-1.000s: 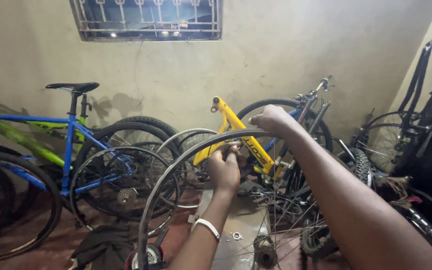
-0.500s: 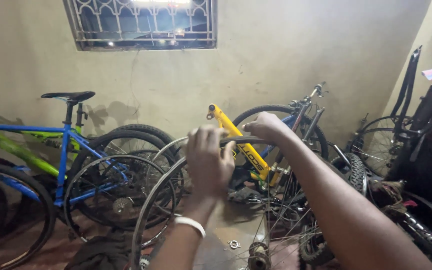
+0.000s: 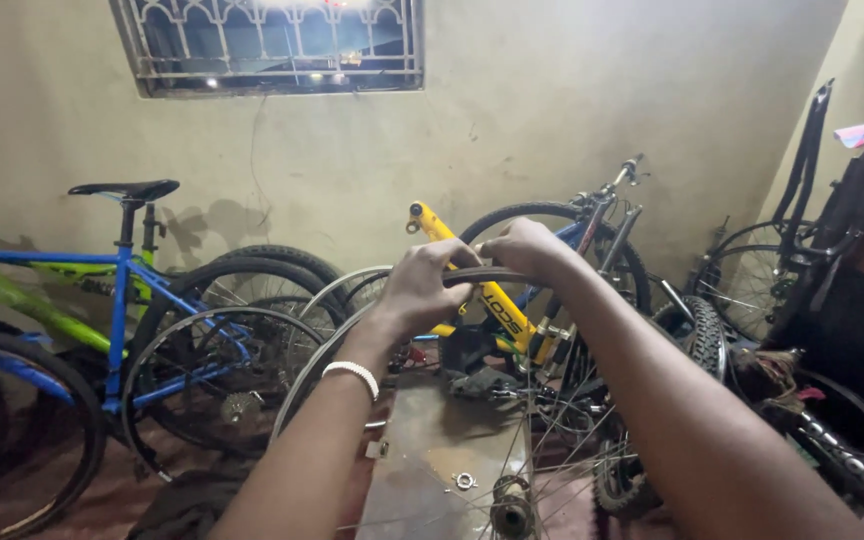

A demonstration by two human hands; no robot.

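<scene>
Nearest, a spoked wheel's hub (image 3: 511, 514) hangs over a brown metal bench (image 3: 422, 450) bearing a small nut (image 3: 465, 481). Above it, the left hand (image 3: 422, 290) and right hand (image 3: 524, 248) both curl shut over the wheel rim (image 3: 472, 277) at its top. Behind, a yellow frame (image 3: 472, 280), a blue bicycle (image 3: 132, 300), then the plastered wall (image 3: 552, 100) and barred window (image 3: 272, 45).

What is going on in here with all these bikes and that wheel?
A person holds a bare bicycle wheel upright in front of them. Both the left hand and the right hand grip the top of its rim, close together, pressing on a dark strip there. The wheel's hub sits low over a metal bench. Behind stand a blue bicycle and a yellow frame against the wall.
</scene>
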